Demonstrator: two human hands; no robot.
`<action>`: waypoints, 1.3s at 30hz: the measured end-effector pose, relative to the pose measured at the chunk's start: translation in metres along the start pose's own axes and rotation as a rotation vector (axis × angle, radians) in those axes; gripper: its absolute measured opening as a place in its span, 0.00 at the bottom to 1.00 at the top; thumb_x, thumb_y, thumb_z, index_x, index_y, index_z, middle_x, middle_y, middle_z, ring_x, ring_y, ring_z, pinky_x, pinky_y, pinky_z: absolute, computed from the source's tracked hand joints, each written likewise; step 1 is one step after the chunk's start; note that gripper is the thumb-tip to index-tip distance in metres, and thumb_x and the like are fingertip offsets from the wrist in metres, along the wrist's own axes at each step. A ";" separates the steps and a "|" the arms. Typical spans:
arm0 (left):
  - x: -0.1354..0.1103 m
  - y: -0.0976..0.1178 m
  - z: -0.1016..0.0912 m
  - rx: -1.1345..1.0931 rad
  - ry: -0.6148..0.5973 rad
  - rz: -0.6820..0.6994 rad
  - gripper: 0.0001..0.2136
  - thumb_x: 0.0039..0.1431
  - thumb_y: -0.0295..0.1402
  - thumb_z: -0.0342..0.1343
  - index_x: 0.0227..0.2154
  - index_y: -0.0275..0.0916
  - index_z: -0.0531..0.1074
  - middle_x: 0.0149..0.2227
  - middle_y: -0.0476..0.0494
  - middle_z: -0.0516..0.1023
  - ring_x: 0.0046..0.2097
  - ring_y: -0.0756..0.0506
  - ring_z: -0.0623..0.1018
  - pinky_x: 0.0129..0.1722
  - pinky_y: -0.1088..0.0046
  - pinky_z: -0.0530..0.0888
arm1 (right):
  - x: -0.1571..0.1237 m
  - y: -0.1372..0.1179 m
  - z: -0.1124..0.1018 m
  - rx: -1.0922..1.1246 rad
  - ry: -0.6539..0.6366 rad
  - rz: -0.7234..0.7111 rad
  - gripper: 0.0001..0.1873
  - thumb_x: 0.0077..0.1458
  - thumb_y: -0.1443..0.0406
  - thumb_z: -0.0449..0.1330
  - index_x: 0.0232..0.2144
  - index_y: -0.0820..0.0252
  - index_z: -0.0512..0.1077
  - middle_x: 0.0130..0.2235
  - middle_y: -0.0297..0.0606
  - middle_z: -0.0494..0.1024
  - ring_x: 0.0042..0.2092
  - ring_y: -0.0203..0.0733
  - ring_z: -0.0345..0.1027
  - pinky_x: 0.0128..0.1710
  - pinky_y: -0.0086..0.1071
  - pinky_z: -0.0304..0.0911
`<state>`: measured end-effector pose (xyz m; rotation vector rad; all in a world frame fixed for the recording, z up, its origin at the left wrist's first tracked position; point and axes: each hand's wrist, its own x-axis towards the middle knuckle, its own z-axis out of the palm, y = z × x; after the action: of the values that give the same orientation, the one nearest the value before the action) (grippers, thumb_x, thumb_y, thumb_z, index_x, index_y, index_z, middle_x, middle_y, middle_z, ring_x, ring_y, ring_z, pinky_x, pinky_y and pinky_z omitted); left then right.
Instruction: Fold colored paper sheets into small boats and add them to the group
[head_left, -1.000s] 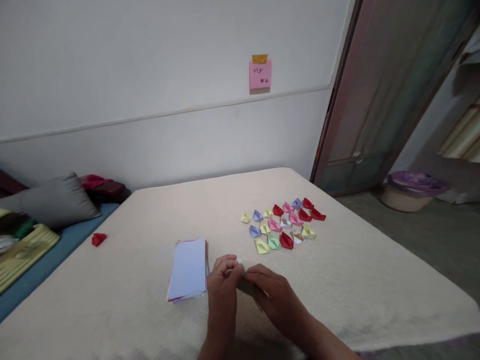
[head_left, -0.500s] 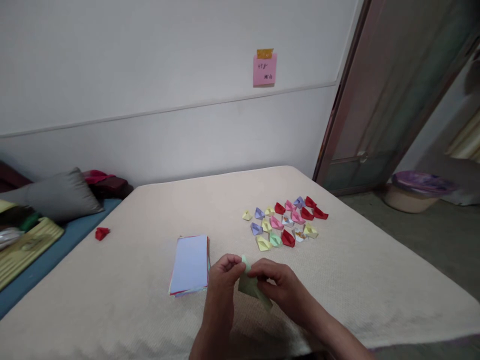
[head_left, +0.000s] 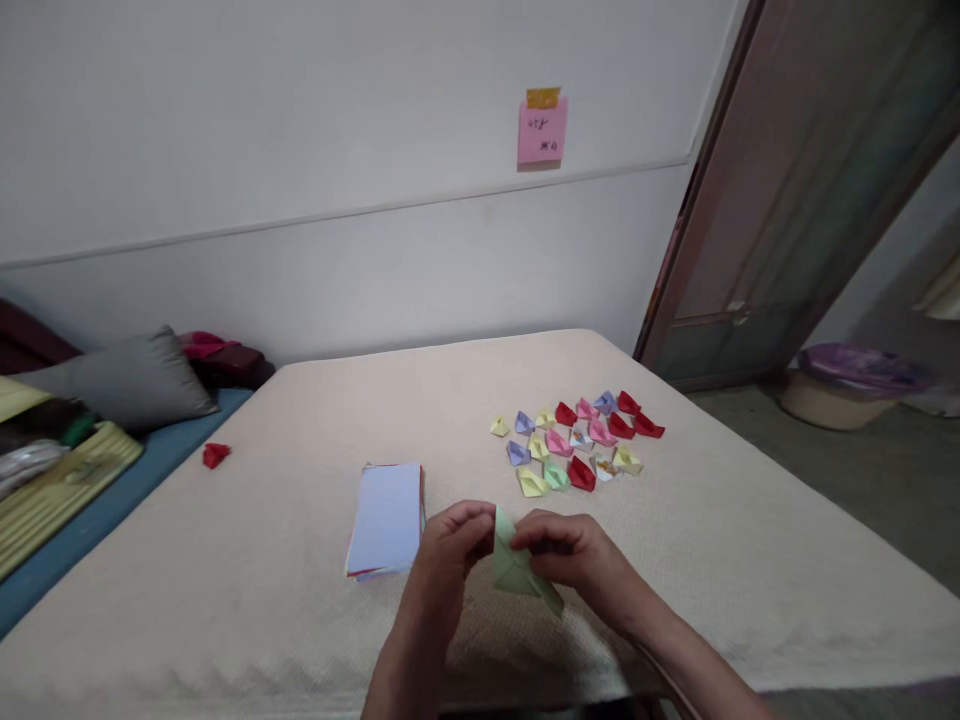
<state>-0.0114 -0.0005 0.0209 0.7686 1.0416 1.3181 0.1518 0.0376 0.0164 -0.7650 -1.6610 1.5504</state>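
White wall (head_left: 300,130), brown door (head_left: 795,180), grey floor (head_left: 862,480)

Our left hand (head_left: 448,548) and right hand (head_left: 583,562) meet low in front of us, thumbs and fingertips pinched together. Both forearms angle inward from below, knuckles facing up.

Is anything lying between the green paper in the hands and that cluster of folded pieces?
Nothing visible: only bare mattress lies between the green paper and the folded pieces. The paper stack sits off to the left.
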 end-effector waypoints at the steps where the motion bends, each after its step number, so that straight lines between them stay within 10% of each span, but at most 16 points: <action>1: -0.001 0.001 0.001 0.020 -0.012 -0.006 0.06 0.46 0.31 0.60 0.28 0.34 0.75 0.24 0.48 0.73 0.27 0.51 0.69 0.30 0.75 0.64 | 0.000 -0.001 -0.001 0.025 0.001 0.025 0.13 0.39 0.74 0.57 0.28 0.60 0.78 0.30 0.35 0.75 0.32 0.37 0.66 0.30 0.29 0.59; 21: 0.002 -0.004 0.001 0.316 -0.022 0.071 0.11 0.48 0.35 0.58 0.17 0.37 0.66 0.18 0.54 0.63 0.24 0.51 0.63 0.25 0.76 0.60 | -0.002 -0.001 -0.005 0.001 -0.039 0.141 0.16 0.32 0.74 0.52 0.24 0.60 0.76 0.20 0.28 0.66 0.23 0.31 0.53 0.22 0.26 0.47; 33: -0.001 -0.005 0.005 0.041 0.164 0.076 0.13 0.50 0.37 0.55 0.16 0.38 0.62 0.19 0.54 0.59 0.24 0.52 0.60 0.25 0.76 0.61 | 0.001 -0.006 -0.010 0.178 0.229 0.083 0.08 0.40 0.68 0.63 0.28 0.61 0.70 0.23 0.28 0.67 0.24 0.32 0.58 0.24 0.26 0.51; 39: -0.002 -0.005 0.012 0.087 0.016 -0.023 0.11 0.47 0.36 0.61 0.20 0.36 0.67 0.20 0.54 0.63 0.25 0.52 0.62 0.26 0.77 0.61 | 0.002 0.000 -0.010 0.120 0.192 0.053 0.06 0.41 0.70 0.60 0.27 0.61 0.69 0.21 0.26 0.65 0.23 0.30 0.54 0.23 0.25 0.47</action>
<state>0.0018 -0.0018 0.0215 0.8106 1.1232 1.2678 0.1591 0.0445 0.0164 -0.8712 -1.4066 1.5454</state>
